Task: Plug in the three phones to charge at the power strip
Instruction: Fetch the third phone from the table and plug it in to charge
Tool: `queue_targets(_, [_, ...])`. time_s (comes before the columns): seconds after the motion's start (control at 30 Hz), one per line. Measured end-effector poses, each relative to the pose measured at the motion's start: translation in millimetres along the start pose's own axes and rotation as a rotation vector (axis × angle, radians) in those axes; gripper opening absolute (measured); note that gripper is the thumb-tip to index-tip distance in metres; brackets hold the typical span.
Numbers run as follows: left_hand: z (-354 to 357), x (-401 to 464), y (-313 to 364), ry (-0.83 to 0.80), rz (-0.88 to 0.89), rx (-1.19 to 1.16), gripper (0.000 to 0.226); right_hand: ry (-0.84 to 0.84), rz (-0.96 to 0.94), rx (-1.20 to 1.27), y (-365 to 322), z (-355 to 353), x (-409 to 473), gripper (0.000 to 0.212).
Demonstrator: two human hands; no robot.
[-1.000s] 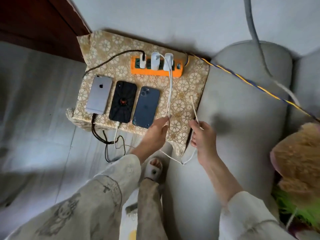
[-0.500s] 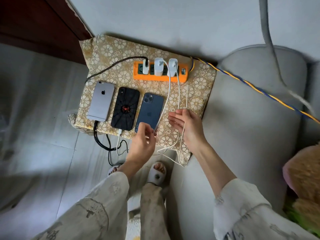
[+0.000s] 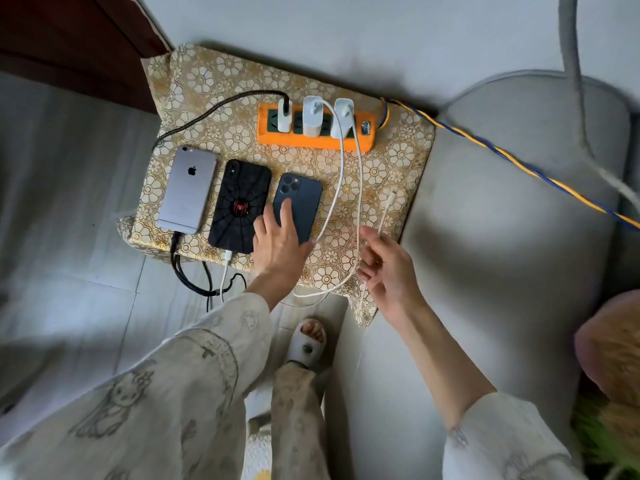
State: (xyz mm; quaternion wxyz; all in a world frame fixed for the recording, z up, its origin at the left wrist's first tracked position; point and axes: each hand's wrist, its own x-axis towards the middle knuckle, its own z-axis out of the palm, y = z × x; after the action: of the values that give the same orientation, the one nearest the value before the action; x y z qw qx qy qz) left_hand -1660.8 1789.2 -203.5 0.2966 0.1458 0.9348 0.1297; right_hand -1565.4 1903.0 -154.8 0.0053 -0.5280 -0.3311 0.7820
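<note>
Three phones lie face down in a row on a small table with a floral cloth (image 3: 398, 161). The silver phone (image 3: 188, 194) at the left has a black cable in its bottom end. A white cable is plugged into the black spider-case phone (image 3: 240, 206) in the middle. My left hand (image 3: 278, 242) lies on the dark blue phone (image 3: 301, 206), fingers spread over its lower half. My right hand (image 3: 384, 266) pinches a white cable (image 3: 382, 220) whose free plug tip points up at the right. Three white chargers sit in the orange power strip (image 3: 367, 142).
A grey sofa armrest (image 3: 519, 202) borders the table on the right. A blue and yellow cord (image 3: 519, 164) runs from the strip across it. Cable loops hang off the table's front edge above the floor. My slippered foot (image 3: 308, 341) stands below. A dark wooden door is at top left.
My left hand has slid up from the blue phone's bottom edge onto its back. My right hand moved right and down, drawing the white cable's free end out beside the phone.
</note>
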Motion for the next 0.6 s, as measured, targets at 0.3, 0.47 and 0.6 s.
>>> queue_targets(0.3, [-19,19,10,-0.037,-0.166,-0.141,0.082,-0.094,-0.037,0.013,14,-12,-24,0.026])
queue_targets(0.47, [-36,7,0,0.009,-0.141,-0.313,0.030,-0.085,0.027,0.025,17,-18,-34,0.022])
queue_targets(0.6, [-56,-25,-16,0.116,-0.252,-0.666,0.020,-0.109,-0.039,-0.087,19,-20,-51,0.022])
